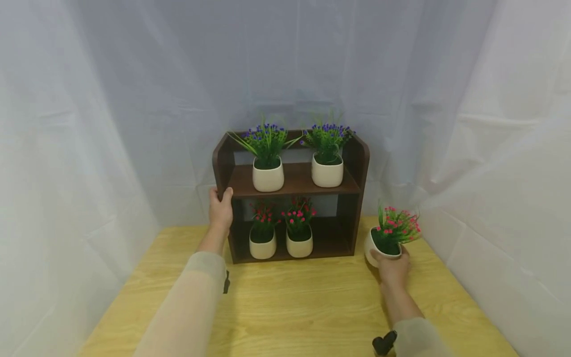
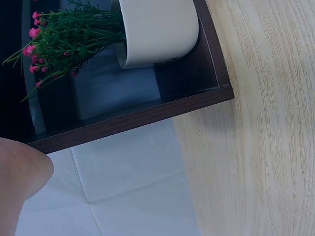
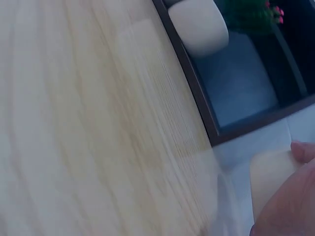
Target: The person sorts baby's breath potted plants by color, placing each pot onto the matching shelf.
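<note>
A dark brown two-tier shelf (image 1: 294,194) stands at the back of the table. My left hand (image 1: 220,210) grips its left side panel at middle-board height, thumb on the front edge. To the right of the shelf, my right hand (image 1: 393,267) holds a white pot of pink flowers (image 1: 370,245), which leans to the right. In the right wrist view that pot (image 3: 270,177) shows beside the shelf's corner, partly covered by the hand. Two pots with pink-red flowers, a left one (image 1: 262,249) and a middle one (image 1: 299,248), sit on the lower tier.
On the upper tier stand two white pots with purple flowers, one at left (image 1: 268,179) and one at right (image 1: 327,174). The light wood table (image 1: 294,307) runs in front of the shelf. White sheeting (image 1: 285,59) hangs behind and along both sides.
</note>
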`<state>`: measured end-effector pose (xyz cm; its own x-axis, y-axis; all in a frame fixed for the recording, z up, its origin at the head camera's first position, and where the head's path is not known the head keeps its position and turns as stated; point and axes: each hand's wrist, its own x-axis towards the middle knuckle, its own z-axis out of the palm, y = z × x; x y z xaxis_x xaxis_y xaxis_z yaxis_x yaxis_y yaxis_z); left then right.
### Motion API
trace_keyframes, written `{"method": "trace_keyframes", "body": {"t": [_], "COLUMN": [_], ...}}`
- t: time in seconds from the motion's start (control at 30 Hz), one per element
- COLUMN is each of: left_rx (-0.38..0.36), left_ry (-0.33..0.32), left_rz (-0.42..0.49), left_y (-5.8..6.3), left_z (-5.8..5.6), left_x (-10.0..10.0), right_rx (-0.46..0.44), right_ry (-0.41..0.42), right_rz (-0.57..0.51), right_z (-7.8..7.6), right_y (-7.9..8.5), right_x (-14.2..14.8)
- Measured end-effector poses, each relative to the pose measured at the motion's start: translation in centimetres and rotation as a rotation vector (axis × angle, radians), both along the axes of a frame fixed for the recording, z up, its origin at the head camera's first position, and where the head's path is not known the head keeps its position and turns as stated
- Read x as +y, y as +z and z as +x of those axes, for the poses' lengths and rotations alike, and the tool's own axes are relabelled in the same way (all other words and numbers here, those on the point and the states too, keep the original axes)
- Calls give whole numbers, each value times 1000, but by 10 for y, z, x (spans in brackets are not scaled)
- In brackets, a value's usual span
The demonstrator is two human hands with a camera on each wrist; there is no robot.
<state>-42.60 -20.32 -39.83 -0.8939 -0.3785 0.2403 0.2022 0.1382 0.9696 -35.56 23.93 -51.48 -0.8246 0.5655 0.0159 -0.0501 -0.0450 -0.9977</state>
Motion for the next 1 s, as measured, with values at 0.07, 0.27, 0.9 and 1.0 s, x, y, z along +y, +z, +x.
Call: {"method": "trace_keyframes", "body": {"t": [0.07,0.27,0.9,1.0], "left_rx": [3,8,0,3], "left_ry": [1,-4,-24,-28], "left_rz": [3,11,9,12], "left_y": [0,-2,-2,-1], "left_z": [0,0,-1,-1], "left_x": [0,1,-1,-1], "right_rx": [2,-32,-3,-13], "right_ry": [11,4,55,93], "right_rz": [14,97,199,224], "right_z": [3,10,32,33], "right_y": [0,-3,-4,-5], "right_x": [-5,-20,-55,-65]}}
